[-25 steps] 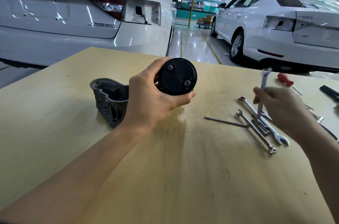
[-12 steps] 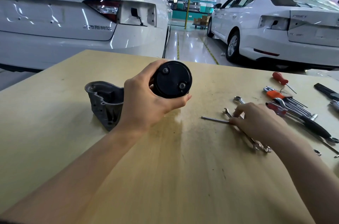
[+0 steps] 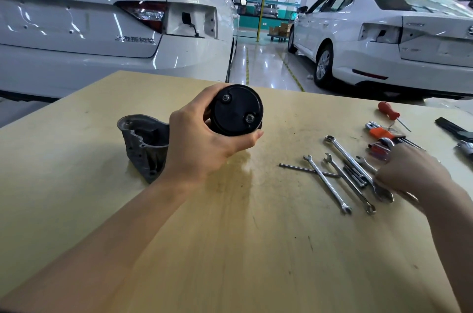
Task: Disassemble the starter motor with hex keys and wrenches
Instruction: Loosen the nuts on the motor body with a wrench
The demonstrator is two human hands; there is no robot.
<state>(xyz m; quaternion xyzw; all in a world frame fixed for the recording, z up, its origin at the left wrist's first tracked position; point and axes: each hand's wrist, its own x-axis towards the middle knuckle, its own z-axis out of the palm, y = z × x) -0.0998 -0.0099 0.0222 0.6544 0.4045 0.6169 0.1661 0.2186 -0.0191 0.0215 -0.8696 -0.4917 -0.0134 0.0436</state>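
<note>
My right hand [image 3: 412, 174] is down at four o'clock among the wrenches [image 3: 343, 179], blurred; I can't tell whether it grips one. At centre, my left hand [image 3: 204, 143] wraps the black motor body [image 3: 236, 110] above the table [image 3: 230, 248], end nuts facing me. Tool-picking step, I'd say; next needs a wrench matching those nuts. Grey housing [image 3: 143, 143] sits at ten o'clock.

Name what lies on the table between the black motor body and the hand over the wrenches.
In the head view, between the black motor body and the right hand lie a thin steel rod and crossed wrenches.
</note>
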